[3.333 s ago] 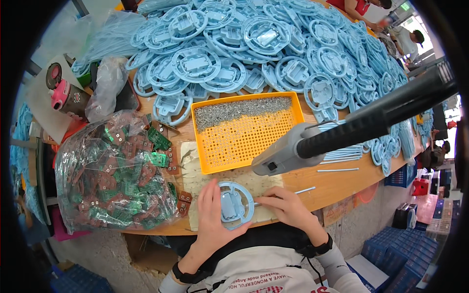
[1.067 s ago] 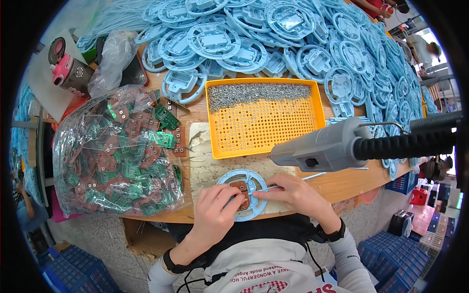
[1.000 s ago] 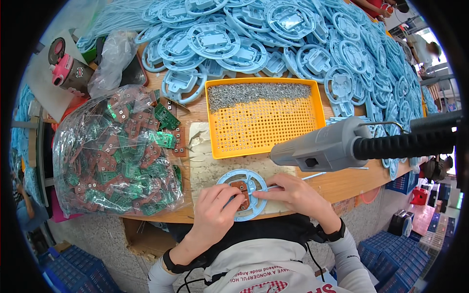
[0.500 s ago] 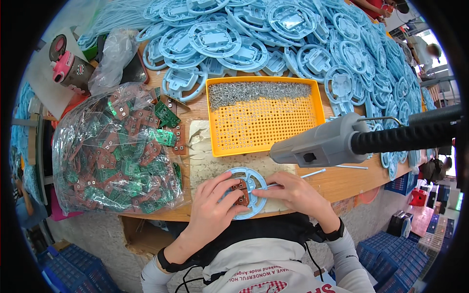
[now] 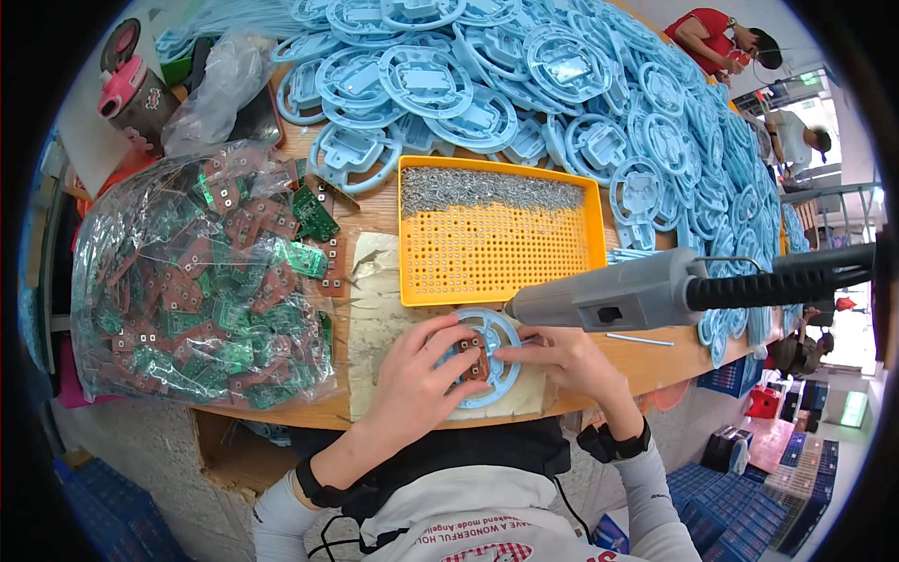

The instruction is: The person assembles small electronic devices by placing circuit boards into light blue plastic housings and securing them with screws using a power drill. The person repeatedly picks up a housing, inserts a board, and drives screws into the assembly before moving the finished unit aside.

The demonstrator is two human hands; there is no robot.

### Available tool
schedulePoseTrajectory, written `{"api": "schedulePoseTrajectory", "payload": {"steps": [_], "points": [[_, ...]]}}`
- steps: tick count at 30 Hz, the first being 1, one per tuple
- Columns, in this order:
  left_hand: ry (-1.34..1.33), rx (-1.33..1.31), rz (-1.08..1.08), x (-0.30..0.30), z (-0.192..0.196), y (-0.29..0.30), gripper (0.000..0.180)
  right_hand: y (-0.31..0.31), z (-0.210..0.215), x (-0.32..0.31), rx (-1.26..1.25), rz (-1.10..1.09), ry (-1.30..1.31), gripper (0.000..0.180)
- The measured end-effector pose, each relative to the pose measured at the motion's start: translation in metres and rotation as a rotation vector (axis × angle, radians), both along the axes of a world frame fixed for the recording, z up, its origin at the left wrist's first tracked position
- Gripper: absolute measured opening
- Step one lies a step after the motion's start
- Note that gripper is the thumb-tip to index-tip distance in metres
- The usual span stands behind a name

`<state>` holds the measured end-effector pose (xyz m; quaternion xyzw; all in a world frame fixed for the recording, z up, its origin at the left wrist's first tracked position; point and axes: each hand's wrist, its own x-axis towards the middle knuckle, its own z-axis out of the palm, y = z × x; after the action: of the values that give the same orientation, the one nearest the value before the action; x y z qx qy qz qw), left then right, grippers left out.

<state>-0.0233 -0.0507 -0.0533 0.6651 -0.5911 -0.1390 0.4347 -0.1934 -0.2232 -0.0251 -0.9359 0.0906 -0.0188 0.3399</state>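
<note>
A light-blue round plastic housing point(image 5: 511, 369) lies on the worn paper sheet in front of me. Set in its middle is a small brown circuit board point(image 5: 474, 361), partly covered by fingers. My left hand point(image 5: 421, 379) is closed around the housing's left side, its fingertips pressing on the board. From the right, my right hand point(image 5: 567, 361) grips the housing, with a fingertip reaching inside the ring near the board. Just beyond that hand hangs a grey electric screwdriver point(image 5: 599, 292), touched by neither hand.
A yellow tray point(image 5: 408, 272) with many small screws stands beyond the housing. On the left bulges a clear bag of circuit boards point(image 5: 201, 290). Blue housings point(image 5: 426, 80) are heaped at the back, near a tumbler point(image 5: 136, 98). A thin blue stick point(image 5: 640, 339) lies at right.
The view has shifted, showing more of the co-workers at upper right. My right fingertips have moved slightly up the housing's right side. The left hand keeps its hold.
</note>
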Motion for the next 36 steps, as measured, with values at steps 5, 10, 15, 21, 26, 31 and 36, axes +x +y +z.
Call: {"api": "schedulePoseTrajectory", "payload": {"steps": [5, 10, 15, 21, 26, 31, 36], "points": [[0.03, -0.014, -0.005, 0.002, -0.003, 0.0, 0.039, 0.005, 0.001, -0.003, -0.03, -0.035, 0.061, 0.045], [0.062, -0.015, -0.015, 0.003, -0.004, 0.0, 0.037, 0.008, 0.001, -0.004, 0.001, -0.082, 0.077, 0.043], [0.061, -0.004, -0.013, 0.003, -0.005, -0.001, 0.039, 0.006, 0.008, -0.003, -0.042, -0.063, 0.144, 0.047], [0.085, 0.004, -0.017, 0.005, -0.004, -0.001, 0.038, 0.006, 0.037, -0.029, 0.274, -0.566, -0.053, 0.057], [0.082, 0.02, -0.028, 0.005, -0.002, -0.003, 0.035, 0.035, 0.051, 0.041, 0.261, -0.449, -0.321, 0.079], [0.075, 0.018, -0.017, 0.006, 0.001, -0.003, 0.035, 0.037, 0.031, 0.056, 0.109, -0.459, -0.341, 0.057], [0.093, 0.041, -0.026, 0.005, -0.003, -0.001, 0.038, 0.018, 0.031, 0.064, 0.376, -0.581, -0.916, 0.044]]}}
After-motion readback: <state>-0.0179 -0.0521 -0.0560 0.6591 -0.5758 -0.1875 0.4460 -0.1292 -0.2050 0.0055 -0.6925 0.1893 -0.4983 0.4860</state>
